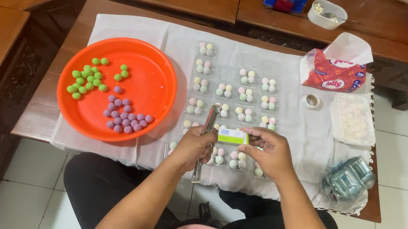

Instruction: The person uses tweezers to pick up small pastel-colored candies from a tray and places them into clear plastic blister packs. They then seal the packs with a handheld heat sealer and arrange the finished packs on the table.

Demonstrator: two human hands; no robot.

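Note:
My left hand grips a metal stapler, held upright over the front of the table. My right hand holds a small green and white box against the stapler's upper end. Under both hands lie rows of small clear plastic packs, each holding a few pastel balls. An orange round tray to the left carries a cluster of green balls and a cluster of purple balls.
A white cloth covers the low wooden table. At the right stand a red tissue pack, a tape roll, a clear lidded box of pale balls and a bundle of clear packs. Wooden furniture lies behind.

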